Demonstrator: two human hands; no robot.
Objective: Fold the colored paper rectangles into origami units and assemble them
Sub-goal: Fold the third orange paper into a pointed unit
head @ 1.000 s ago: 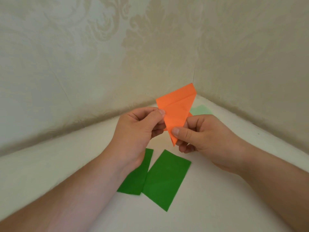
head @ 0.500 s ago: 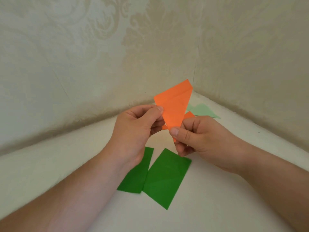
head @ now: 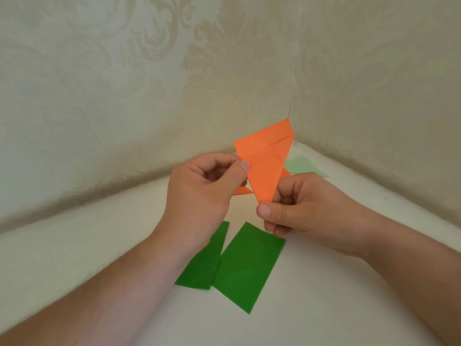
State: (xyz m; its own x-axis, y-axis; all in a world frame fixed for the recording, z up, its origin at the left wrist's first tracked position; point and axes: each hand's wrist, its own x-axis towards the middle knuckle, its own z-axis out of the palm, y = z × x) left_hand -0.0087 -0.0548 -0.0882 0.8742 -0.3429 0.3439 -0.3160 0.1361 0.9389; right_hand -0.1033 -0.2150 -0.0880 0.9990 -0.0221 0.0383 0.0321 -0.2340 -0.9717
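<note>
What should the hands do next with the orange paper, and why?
Probably press the fold flat. The left hand pinches the orange paper's left edge, the right hand pinches its bottom tip, and the top flap looks only loosely creased.

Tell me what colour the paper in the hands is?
Orange paper, seen from the head view.

Two walls (head: 124,96) papered in pale cream damask, large faded floral scrolls showing faintly. Meeting in a vertical corner seam (head: 291,91) at twelve o'clock, just right of centre. Below, a white desk (head: 74,258) running into that corner, edges angling off toward nine and three o'clock. Soft, even light; a dim shadow band along the wall's foot.
</note>
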